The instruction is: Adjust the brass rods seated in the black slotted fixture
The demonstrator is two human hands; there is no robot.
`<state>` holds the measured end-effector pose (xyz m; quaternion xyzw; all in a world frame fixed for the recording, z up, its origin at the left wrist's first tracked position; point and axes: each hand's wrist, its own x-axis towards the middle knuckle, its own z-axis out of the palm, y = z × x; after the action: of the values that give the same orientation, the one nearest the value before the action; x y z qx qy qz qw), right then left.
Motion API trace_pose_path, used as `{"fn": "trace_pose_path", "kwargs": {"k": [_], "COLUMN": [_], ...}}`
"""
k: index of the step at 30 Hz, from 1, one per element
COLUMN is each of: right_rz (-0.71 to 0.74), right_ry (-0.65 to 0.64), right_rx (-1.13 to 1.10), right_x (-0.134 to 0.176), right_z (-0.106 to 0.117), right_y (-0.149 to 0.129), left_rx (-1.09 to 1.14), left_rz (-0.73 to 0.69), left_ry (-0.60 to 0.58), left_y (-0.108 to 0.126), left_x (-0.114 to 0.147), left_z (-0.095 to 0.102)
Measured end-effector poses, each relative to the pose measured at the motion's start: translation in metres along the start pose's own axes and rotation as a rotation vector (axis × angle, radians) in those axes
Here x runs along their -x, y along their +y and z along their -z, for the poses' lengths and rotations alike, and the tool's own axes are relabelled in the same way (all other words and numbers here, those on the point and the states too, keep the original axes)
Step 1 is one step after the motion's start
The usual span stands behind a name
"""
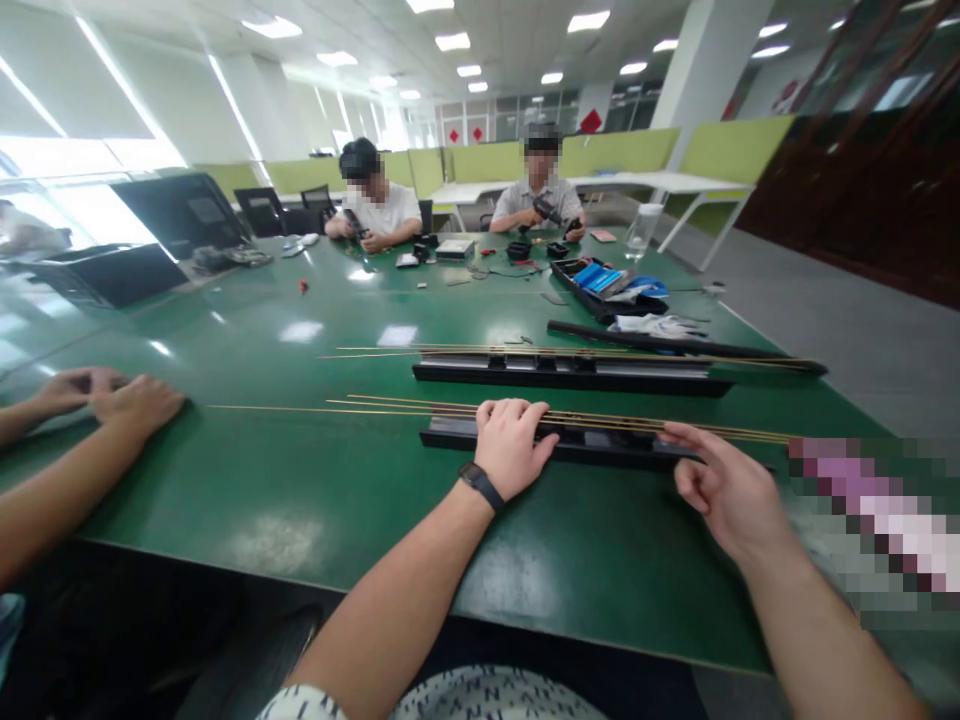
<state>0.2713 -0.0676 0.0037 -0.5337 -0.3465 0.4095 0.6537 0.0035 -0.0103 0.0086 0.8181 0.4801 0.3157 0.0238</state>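
Thin brass-coloured rods [615,420] lie lengthwise along a long black rail [450,440] on the green table. My left hand [514,445], with a dark watch on its wrist, lies across the rail and rods, fingers bent over them and thumb out along the near side. Further right, my right hand [727,490] has its forefinger stretched to the rods while its other fingers curl loosely; thumb and forefinger are apart. Behind this sits a second black rail [570,377] with more thin rods on top.
A co-worker's hands [135,400] rest at the left, near the rods' far ends. Beyond the rails lie a black tube [675,343], white gloves [660,326] and a black tray [600,308] with blue items. Two people sit across the table [345,510], handling dark tools.
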Motion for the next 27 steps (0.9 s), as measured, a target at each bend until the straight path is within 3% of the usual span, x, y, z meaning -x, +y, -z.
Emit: {"fn": "trace_pose_path", "kwargs": {"k": [27], "right_rz": [-0.006], "right_ry": [0.038], "right_rx": [-0.012], "right_x": [-0.0006], "right_z": [-0.0021], "right_y": [-0.0043], "left_rx": [0.009], "left_rz": [0.005], "left_ry": [-0.004], "left_y": [0.0007], "left_x": [-0.0004], "left_z": [0.0]}}
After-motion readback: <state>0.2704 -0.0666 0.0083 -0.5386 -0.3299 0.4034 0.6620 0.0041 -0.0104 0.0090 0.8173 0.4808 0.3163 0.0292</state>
